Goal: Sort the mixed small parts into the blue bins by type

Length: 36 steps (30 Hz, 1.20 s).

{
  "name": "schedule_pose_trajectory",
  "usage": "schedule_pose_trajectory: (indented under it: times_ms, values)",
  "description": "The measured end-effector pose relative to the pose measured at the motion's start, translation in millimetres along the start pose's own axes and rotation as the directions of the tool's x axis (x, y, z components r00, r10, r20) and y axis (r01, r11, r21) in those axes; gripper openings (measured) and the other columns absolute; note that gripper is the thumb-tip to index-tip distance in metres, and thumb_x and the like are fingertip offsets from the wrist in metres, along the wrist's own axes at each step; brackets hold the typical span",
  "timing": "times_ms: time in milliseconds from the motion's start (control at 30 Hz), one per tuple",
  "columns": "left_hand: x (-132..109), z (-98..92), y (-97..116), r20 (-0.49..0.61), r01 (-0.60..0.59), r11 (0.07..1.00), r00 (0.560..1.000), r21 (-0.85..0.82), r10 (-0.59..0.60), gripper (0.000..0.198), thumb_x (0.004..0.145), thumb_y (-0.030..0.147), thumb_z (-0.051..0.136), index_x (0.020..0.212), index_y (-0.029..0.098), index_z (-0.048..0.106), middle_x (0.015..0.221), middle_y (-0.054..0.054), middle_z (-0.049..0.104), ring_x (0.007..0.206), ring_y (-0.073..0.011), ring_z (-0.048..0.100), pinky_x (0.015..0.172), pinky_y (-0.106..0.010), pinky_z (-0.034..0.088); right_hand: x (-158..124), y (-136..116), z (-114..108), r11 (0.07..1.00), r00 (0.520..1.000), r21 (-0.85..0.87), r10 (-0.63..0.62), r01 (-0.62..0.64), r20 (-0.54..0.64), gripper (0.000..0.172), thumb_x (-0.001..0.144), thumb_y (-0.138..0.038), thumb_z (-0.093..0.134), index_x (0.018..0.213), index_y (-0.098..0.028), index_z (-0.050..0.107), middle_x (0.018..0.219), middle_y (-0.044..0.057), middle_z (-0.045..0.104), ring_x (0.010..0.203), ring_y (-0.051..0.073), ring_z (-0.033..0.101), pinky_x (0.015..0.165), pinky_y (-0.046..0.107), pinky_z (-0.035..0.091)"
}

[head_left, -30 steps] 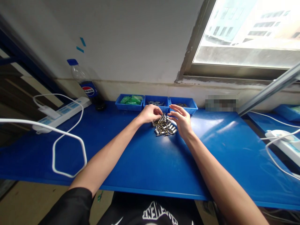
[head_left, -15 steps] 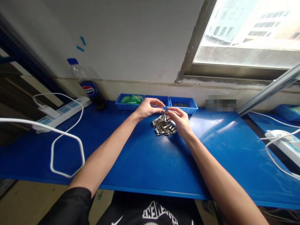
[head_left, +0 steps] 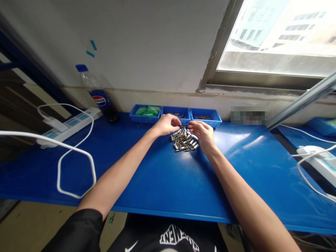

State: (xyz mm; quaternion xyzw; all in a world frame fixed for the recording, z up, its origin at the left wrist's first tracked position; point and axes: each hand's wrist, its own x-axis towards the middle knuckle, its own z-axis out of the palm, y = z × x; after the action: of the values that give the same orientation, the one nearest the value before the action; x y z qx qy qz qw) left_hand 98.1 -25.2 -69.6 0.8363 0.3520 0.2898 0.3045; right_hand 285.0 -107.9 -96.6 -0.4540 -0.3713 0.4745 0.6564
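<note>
A heap of small metal parts (head_left: 183, 140), grey-silver blocks mixed with thin brass-coloured pins, lies on the blue table (head_left: 162, 178). My left hand (head_left: 167, 125) is at the heap's upper left edge, its fingers loosely curled and a small gap between thumb and forefinger. Over the upper right edge is my right hand (head_left: 204, 134), fingers bent and a little apart. I make out nothing held in either hand. Behind them stand three blue bins: the left bin (head_left: 143, 120) with green packets, the middle bin (head_left: 176, 108) with small metal pieces, and the right bin (head_left: 214, 123) with thin dark pins.
At the back left stand a cola bottle (head_left: 99, 94) and a white power strip (head_left: 76, 123). A white cable (head_left: 90, 161) loops over the table's left side. To the right, a metal bar (head_left: 296, 105) slants upward near another power strip (head_left: 319, 162).
Half a second ago both hands' fingertips met around a small thin part above the heap. Now the hands are apart and slightly lower, and the part no longer shows between them.
</note>
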Motion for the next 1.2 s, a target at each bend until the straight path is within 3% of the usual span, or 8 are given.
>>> schedule_pose_trajectory:
  times_ms: [200, 367, 467, 667, 967, 1067, 1200]
  values:
    - [-3.0, 13.5, -8.6, -0.013, 0.046, 0.984, 0.999, 0.172, -0.044, 0.012, 0.075, 0.02, 0.075, 0.084, 0.016, 0.081, 0.083, -0.007, 0.08, 0.075, -0.0203, 0.074, 0.069, -0.027, 0.057, 0.8, -0.4, -2.4, 0.999, 0.998, -0.026, -0.023, 0.022, -0.056, 0.018, 0.076, -0.033, 0.074, 0.087, -0.02, 0.08, 0.083, 0.005, 0.077, 0.067, 0.016, 0.065, 0.064, 0.029, 0.052]
    - [-4.4, 19.8, -9.3, -0.014, 0.036, 0.977, 0.999, 0.209, -0.034, 0.013, 0.079, 0.022, 0.073, 0.087, 0.016, 0.081, 0.083, -0.007, 0.08, 0.076, -0.0198, 0.074, 0.068, -0.026, 0.056, 1.6, 1.4, -4.7, 0.995, 0.988, -0.038, -0.094, 0.09, -0.12, 0.035, 0.076, -0.031, 0.072, 0.11, -0.025, 0.078, 0.122, 0.005, 0.076, 0.087, 0.018, 0.071, 0.072, 0.03, 0.056]
    - [-5.0, 20.5, -6.6, -0.011, 0.038, 0.974, 0.999, 0.223, -0.037, 0.013, 0.08, 0.021, 0.072, 0.089, 0.016, 0.08, 0.085, -0.007, 0.079, 0.078, -0.0202, 0.074, 0.07, -0.026, 0.057, 1.5, 1.8, -4.9, 0.993, 0.984, -0.043, -0.114, 0.109, -0.138, 0.043, 0.075, -0.03, 0.072, 0.118, -0.027, 0.075, 0.133, 0.005, 0.071, 0.091, 0.018, 0.072, 0.073, 0.029, 0.057]
    - [-6.7, 19.3, 0.7, -0.016, 0.059, 0.951, 0.998, 0.303, -0.057, 0.016, 0.08, 0.014, 0.071, 0.093, 0.017, 0.08, 0.086, -0.006, 0.08, 0.081, -0.0202, 0.074, 0.073, -0.026, 0.057, 3.1, 6.3, -4.4, 0.994, 0.986, -0.044, -0.108, 0.103, -0.127, 0.035, 0.074, -0.03, 0.072, 0.108, -0.024, 0.075, 0.119, 0.006, 0.076, 0.076, 0.015, 0.07, 0.062, 0.026, 0.055]
    - [-4.5, 16.0, -5.8, -0.08, 0.049, 0.946, 0.996, 0.322, -0.025, 0.014, 0.089, 0.019, 0.069, 0.098, 0.016, 0.079, 0.094, -0.009, 0.081, 0.086, -0.0204, 0.075, 0.08, -0.027, 0.057, 3.9, 6.3, -6.6, 0.995, 0.99, -0.03, -0.097, 0.095, -0.1, 0.033, 0.074, -0.03, 0.072, 0.107, -0.024, 0.075, 0.116, 0.005, 0.076, 0.073, 0.014, 0.069, 0.061, 0.026, 0.054]
    - [-4.3, 2.6, -1.0, -0.023, 0.047, 0.935, 0.999, 0.352, -0.041, 0.015, 0.086, 0.025, 0.073, 0.095, 0.016, 0.08, 0.088, -0.008, 0.08, 0.081, -0.0202, 0.074, 0.073, -0.026, 0.055, 3.7, 5.5, -7.2, 0.995, 0.99, -0.03, -0.094, 0.091, -0.104, 0.033, 0.075, -0.03, 0.072, 0.107, -0.023, 0.076, 0.114, 0.005, 0.077, 0.073, 0.014, 0.069, 0.062, 0.026, 0.054]
    - [-6.4, -12.8, 7.9, 0.137, 0.049, 0.929, 0.985, 0.366, -0.106, 0.013, 0.073, 0.022, 0.079, 0.086, 0.018, 0.08, 0.082, -0.006, 0.079, 0.074, -0.0188, 0.071, 0.062, -0.023, 0.05, 3.6, 4.7, -7.4, 0.996, 0.991, -0.027, -0.082, 0.079, -0.102, 0.032, 0.074, -0.03, 0.073, 0.105, -0.023, 0.076, 0.11, 0.005, 0.077, 0.072, 0.014, 0.068, 0.061, 0.025, 0.054]
